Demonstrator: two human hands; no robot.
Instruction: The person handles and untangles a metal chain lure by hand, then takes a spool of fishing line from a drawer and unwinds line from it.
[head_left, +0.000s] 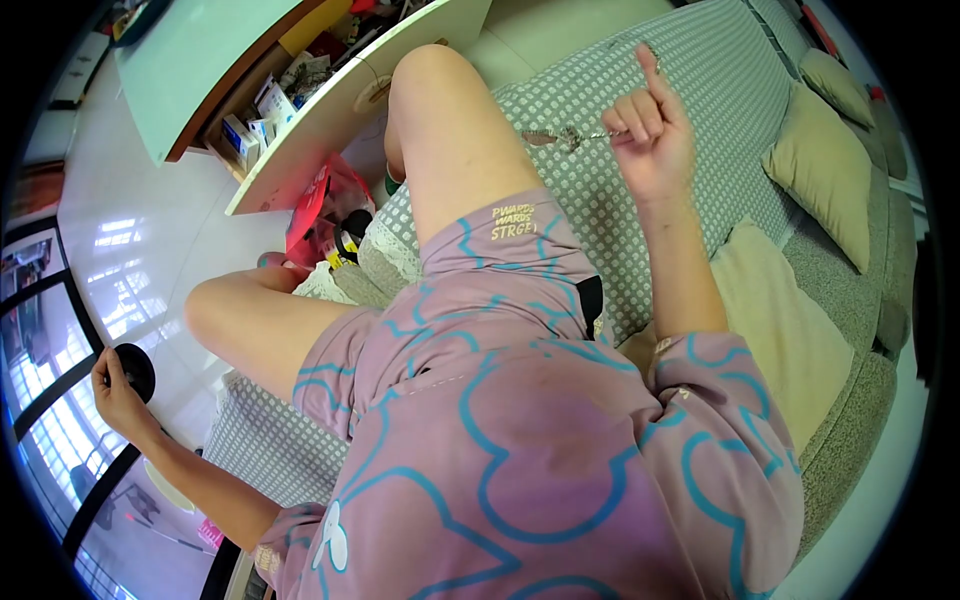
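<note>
My left hand is at the far left, its fingers closed on the edge of a round black object. On the right, my right hand is raised over the patterned sofa cover, index finger stretched out and the other fingers curled. A thin chain with metallic pieces extends leftward from those curled fingers, and a small part of it shows near the index fingertip. Its far end lies close to my thigh.
An open drawer with boxes and small items is beyond my knees, under a pale tabletop. A red bag stands below it. Cushions lie at the right; a glass-fronted unit is at the left.
</note>
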